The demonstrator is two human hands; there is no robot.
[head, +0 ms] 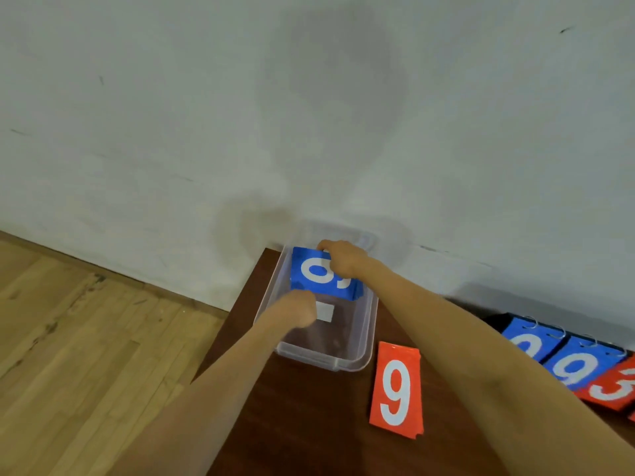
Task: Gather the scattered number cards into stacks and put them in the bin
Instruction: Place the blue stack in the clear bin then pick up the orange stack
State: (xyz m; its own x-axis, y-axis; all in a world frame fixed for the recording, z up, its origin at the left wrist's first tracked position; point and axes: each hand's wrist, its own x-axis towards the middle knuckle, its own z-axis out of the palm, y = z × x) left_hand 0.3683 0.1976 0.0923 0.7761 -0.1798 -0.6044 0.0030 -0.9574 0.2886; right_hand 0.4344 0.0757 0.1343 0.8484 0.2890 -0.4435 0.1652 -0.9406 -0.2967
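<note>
My right hand (340, 259) is inside the clear bin (326, 363). Its fingers curl over the far edge of a stack of blue number cards (319, 274) and hold it tight. The top card shows a big white number. It could be a 6 or a 9.

My left hand (297, 312) is in the bin too, right at the near left corner of the stack. Its fingers are curled, but the hand is blurry. I cannot tell if it pinches the cards or only touches them.

The blue stack fills the far end of the bin. Its left side is close to the bin's left wall and its right side is close to the right wall. On the near side of my left hand the bin has room, with a small white sticker (324, 311) on the bottom.

The bin sits at the far left corner of the dark table (309, 424). Its far rim is close to the white wall (309, 97). Left of my left hand the table edge is close, and the wooden floor (68, 338) lies past it.

Right of my hands and nearer to me, a stack of red number cards (397, 389) lies flat, just beside the bin's near right corner. Past my right arm, a scoreboard (577, 369) with blue and red flip cards sits by the wall.
</note>
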